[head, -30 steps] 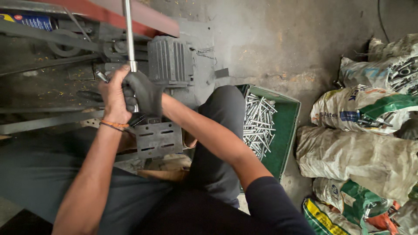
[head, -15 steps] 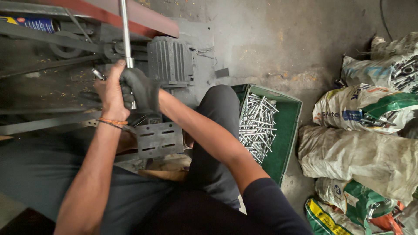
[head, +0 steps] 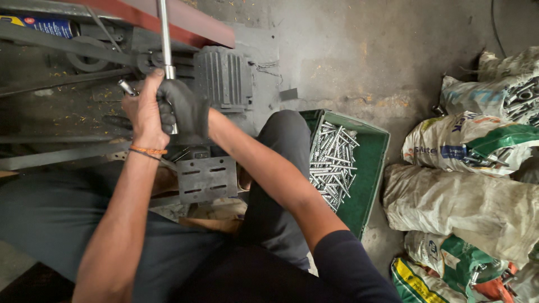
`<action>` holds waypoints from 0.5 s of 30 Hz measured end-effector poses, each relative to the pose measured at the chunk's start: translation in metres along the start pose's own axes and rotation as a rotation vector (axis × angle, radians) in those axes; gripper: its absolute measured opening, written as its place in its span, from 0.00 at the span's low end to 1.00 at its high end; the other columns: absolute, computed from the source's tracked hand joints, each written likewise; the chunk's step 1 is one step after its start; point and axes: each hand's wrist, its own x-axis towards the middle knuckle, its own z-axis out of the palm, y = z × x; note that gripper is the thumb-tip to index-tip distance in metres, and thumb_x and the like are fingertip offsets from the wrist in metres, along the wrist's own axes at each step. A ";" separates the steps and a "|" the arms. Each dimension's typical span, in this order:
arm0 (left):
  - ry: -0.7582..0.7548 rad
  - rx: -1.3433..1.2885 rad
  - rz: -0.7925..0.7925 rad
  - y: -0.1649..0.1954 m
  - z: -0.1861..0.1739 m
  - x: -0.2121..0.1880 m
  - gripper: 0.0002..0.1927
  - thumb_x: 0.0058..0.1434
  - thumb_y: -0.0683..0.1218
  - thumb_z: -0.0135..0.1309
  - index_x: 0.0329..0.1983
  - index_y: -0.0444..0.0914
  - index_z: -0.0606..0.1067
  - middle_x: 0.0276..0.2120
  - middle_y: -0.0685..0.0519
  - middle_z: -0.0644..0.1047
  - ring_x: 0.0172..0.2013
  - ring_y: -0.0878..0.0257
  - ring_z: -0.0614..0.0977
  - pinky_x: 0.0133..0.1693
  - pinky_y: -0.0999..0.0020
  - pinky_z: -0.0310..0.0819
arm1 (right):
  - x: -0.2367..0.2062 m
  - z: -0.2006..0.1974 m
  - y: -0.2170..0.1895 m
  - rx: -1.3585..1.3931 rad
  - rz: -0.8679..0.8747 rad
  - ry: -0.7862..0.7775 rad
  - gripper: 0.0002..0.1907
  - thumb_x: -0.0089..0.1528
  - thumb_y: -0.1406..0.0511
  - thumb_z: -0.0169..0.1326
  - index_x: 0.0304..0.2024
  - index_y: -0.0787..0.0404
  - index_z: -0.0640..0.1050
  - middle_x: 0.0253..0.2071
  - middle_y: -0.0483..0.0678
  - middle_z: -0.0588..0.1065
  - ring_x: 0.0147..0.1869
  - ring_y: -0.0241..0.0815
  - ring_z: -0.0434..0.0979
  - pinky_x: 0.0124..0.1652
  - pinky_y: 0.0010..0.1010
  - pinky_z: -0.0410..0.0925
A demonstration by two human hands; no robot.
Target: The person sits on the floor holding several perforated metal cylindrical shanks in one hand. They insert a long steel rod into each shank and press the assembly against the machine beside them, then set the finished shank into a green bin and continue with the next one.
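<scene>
Both forearms reach forward and up over the knees. The right hand point(head: 182, 111), in a dark glove, is clenched round the metal rod point(head: 165, 35) low on its shaft. The bare left hand point(head: 145, 109) (orange band at the wrist) presses against the glove from the left, its fingers wrapped on the same grip; whether it also pinches the small bolt point(head: 126, 87) sticking out beside it, cannot tell.

The rod's long axis runs near vertical in view, from the hands up past the red bar point(head: 185, 25) and out of the top edge, just beside the ribbed grey motor point(head: 224, 76).

Against the earlier frames, the hands and rod sit in nearly the same spot and the grip is unchanged.

The green crate point(head: 373, 168) of long screws point(head: 332, 163) lies by the right knee, with sacks point(head: 466, 196) well apart on the right.
</scene>
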 end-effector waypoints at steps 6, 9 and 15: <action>-0.059 -0.057 0.026 0.005 0.008 0.007 0.12 0.55 0.48 0.69 0.33 0.35 0.82 0.29 0.55 0.81 0.24 0.67 0.81 0.27 0.71 0.78 | 0.015 -0.009 -0.006 0.024 -0.022 -0.061 0.17 0.67 0.60 0.44 0.22 0.54 0.67 0.17 0.38 0.62 0.16 0.32 0.60 0.17 0.27 0.57; -0.052 -0.071 0.038 0.008 0.013 0.011 0.13 0.55 0.48 0.70 0.33 0.35 0.82 0.29 0.55 0.81 0.24 0.67 0.81 0.28 0.71 0.79 | 0.017 -0.007 -0.015 -0.004 -0.026 -0.093 0.17 0.68 0.60 0.43 0.23 0.54 0.67 0.17 0.38 0.62 0.16 0.32 0.60 0.17 0.27 0.57; -0.035 -0.057 0.028 0.016 0.018 0.017 0.15 0.53 0.50 0.71 0.34 0.35 0.81 0.30 0.55 0.81 0.25 0.66 0.82 0.28 0.70 0.80 | 0.018 -0.004 -0.031 -0.040 -0.011 -0.104 0.18 0.68 0.59 0.43 0.24 0.55 0.67 0.17 0.39 0.62 0.16 0.33 0.60 0.18 0.28 0.58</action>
